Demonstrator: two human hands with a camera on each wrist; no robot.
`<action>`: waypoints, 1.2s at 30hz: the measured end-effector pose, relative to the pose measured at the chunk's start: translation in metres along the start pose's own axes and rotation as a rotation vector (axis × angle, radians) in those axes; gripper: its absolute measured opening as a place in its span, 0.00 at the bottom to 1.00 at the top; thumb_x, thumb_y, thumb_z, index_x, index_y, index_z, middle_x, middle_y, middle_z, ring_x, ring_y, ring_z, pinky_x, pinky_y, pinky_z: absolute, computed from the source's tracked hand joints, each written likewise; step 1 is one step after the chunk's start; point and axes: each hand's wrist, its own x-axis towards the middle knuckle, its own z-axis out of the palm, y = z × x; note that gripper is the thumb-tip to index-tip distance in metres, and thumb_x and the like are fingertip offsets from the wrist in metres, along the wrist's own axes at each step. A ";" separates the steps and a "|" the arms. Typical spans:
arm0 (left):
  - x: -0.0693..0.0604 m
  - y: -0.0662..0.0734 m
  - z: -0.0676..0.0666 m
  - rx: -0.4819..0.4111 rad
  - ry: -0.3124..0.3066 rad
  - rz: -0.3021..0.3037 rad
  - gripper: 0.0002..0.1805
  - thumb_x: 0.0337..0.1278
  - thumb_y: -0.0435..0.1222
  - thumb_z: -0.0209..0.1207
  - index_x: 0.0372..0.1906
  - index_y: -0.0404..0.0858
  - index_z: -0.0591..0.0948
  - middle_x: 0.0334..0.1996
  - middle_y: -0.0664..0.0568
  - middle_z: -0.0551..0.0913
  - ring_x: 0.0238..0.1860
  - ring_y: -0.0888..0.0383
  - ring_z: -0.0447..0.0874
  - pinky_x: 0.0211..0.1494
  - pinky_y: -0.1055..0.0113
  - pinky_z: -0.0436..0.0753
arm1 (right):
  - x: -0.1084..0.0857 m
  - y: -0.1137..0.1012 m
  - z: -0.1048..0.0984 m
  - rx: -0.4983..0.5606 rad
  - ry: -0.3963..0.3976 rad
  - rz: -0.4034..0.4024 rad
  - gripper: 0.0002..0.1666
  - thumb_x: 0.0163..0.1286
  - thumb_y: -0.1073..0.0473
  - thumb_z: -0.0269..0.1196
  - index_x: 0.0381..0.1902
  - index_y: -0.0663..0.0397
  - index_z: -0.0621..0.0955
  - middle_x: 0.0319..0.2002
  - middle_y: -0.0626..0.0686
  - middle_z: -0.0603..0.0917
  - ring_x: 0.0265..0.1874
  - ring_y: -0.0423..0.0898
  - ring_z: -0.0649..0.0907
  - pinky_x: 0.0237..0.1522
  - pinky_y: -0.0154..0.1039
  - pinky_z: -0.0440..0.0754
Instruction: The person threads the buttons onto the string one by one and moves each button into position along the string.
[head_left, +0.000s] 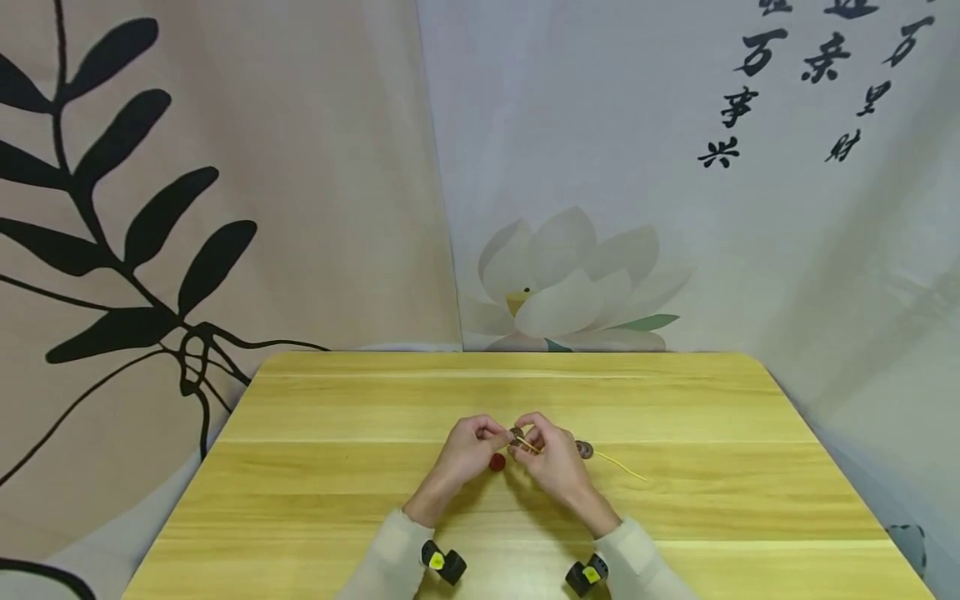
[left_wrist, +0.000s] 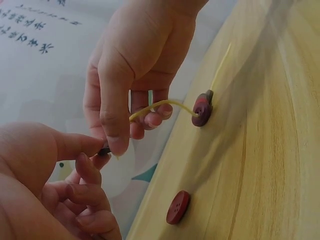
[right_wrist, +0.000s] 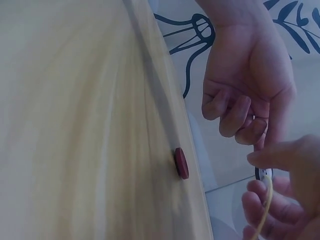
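Between its thumb and index finger my left hand (head_left: 467, 452) pinches a dark button (head_left: 517, 434), held above the table. My right hand (head_left: 557, 460) meets it there, pinching a yellow string (head_left: 528, 445) close to that button. In the right wrist view the string (right_wrist: 268, 200) lies against the button's face (right_wrist: 265, 173); whether it passes through a hole I cannot tell. From the right fingers the string runs down to a few strung buttons (left_wrist: 201, 114) on the table. A red button (head_left: 497, 462) lies loose below the hands.
The wooden table (head_left: 337, 500) spreads around the hands, its far edge meeting a printed curtain (head_left: 337, 167). The string's tail (head_left: 624, 469) lies to the right of the strung buttons. Each wrist wears a small black camera, such as the left one (head_left: 451, 567).
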 end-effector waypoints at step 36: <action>0.000 -0.003 -0.005 0.013 -0.031 -0.004 0.11 0.65 0.42 0.62 0.45 0.40 0.86 0.28 0.50 0.77 0.21 0.63 0.67 0.21 0.73 0.65 | -0.002 0.004 -0.012 0.161 -0.122 0.081 0.16 0.63 0.66 0.65 0.49 0.50 0.79 0.36 0.55 0.88 0.33 0.44 0.84 0.39 0.36 0.80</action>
